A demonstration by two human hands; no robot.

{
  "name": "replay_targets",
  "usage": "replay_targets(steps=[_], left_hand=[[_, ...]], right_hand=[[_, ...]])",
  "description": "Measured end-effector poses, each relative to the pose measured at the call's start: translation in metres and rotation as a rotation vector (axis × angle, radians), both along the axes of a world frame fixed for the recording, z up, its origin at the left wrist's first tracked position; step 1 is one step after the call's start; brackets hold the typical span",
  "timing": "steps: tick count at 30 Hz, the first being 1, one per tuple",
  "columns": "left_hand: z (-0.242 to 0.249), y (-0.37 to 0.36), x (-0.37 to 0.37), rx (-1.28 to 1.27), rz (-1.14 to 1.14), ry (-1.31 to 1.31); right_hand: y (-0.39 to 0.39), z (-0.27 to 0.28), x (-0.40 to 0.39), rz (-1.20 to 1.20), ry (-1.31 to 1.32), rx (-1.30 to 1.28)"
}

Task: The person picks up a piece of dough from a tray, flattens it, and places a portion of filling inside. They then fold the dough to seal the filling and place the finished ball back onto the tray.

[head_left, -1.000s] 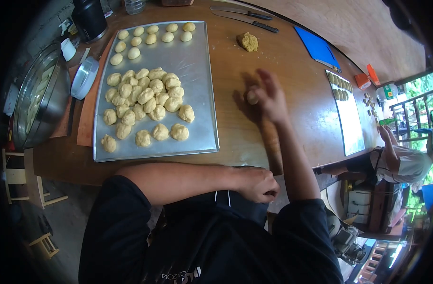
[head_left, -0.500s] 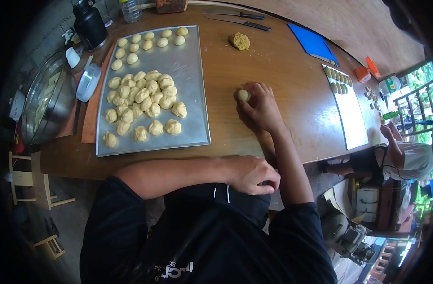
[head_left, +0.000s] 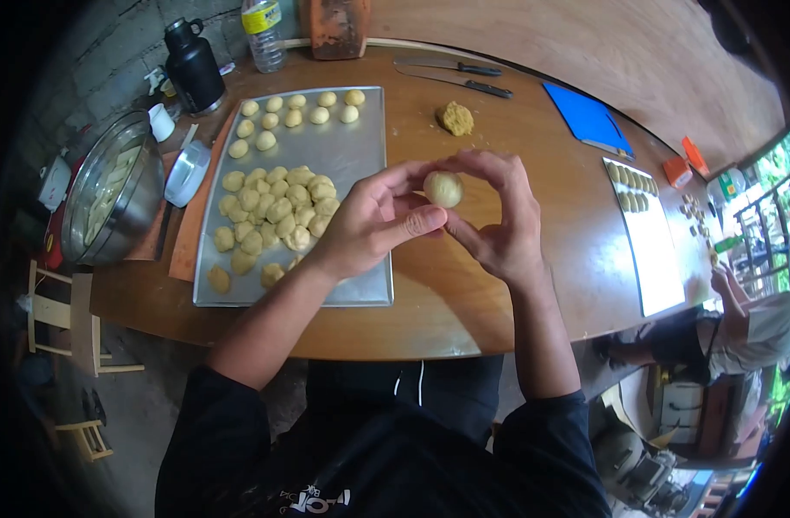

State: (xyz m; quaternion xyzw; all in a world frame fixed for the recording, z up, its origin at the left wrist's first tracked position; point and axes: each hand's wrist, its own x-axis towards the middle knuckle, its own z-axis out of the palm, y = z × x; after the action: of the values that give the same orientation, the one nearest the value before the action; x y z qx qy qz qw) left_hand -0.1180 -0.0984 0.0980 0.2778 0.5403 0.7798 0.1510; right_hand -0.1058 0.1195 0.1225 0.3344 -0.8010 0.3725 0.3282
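Note:
A smooth, pale dough ball is held up above the table between both hands. My left hand closes on it from the left, thumb below and fingers behind. From the right, my right hand curls its fingers and thumb around the ball's other side. Left of my hands lies a metal tray. A pile of rough dough pieces covers its middle, and several smooth dough balls sit in rows at its far end. Beyond my hands rests a crumbly yellow lump.
Two knives and a blue clipboard lie at the back. A second tray with shaped pieces stands right, near another person. A large metal bowl, a white-handled pan and a black flask are at left.
My left hand has risen from near the table's front edge to join my right hand at the ball. The right hand has lifted the ball off the table. The camera view has tilted up slightly.

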Motion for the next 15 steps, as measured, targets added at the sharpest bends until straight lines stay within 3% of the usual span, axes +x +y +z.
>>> replay_targets(steps=[4,6,7,10,15], left_hand=[[-0.008,-0.007,-0.007,0.059,0.030,-0.034],[-0.013,-0.011,-0.010,-0.047,0.151,0.128],[-0.012,-0.011,-0.008,-0.060,0.164,0.089],[-0.011,-0.008,-0.006,-0.166,0.279,0.205],[-0.024,-0.007,-0.011,-0.203,0.405,0.430]], right_hand=[[-0.004,-0.006,-0.019,0.073,0.088,0.085],[0.010,-0.033,-0.030,0.099,-0.157,-0.266],[0.015,-0.042,-0.037,0.047,-0.215,-0.286],[0.027,-0.061,-0.043,0.012,-0.293,-0.300],[0.014,-0.056,-0.033,0.028,-0.192,-0.218]])
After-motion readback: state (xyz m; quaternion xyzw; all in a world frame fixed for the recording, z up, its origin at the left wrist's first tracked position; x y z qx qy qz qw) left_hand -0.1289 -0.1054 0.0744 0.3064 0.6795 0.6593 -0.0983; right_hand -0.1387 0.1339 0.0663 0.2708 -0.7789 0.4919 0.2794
